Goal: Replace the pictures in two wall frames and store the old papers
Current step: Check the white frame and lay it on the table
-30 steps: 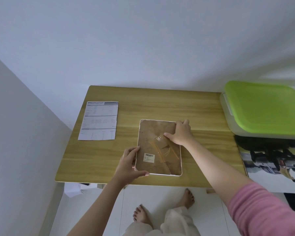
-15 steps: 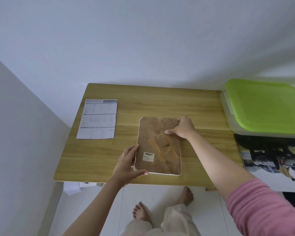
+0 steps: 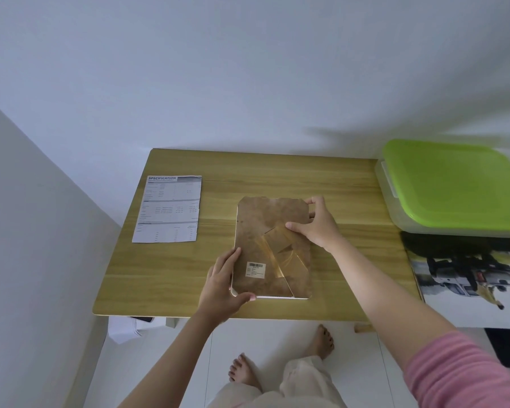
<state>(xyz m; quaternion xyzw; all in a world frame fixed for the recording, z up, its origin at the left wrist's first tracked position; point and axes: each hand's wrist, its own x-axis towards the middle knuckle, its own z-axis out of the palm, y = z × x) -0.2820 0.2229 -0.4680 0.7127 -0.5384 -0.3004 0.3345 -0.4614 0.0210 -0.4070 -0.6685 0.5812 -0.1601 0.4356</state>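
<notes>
Frame (image 3: pixel 273 248) lies face-down on the table (image 3: pixel 336 184) between both hands; right hand (image 3: pixel 318 223) has moved from the middle of the brown backing board (image 3: pixel 256 228) to its far right corner and now pinches that corner, lifting it slightly; left hand (image 3: pixel 223 282) still grips the near left corner, steadying; likely backing coming off to swap the picture; printed sheet (image 3: pixel 170 209) left of left hand; green-lidded box (image 3: pixel 454 187) right of right hand.

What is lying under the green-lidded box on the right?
A printed picture of a vehicle sticks out from beneath the green-lidded box, beside the wooden table. How far it runs under the box, and whether anything else lies there, is covered.
</notes>
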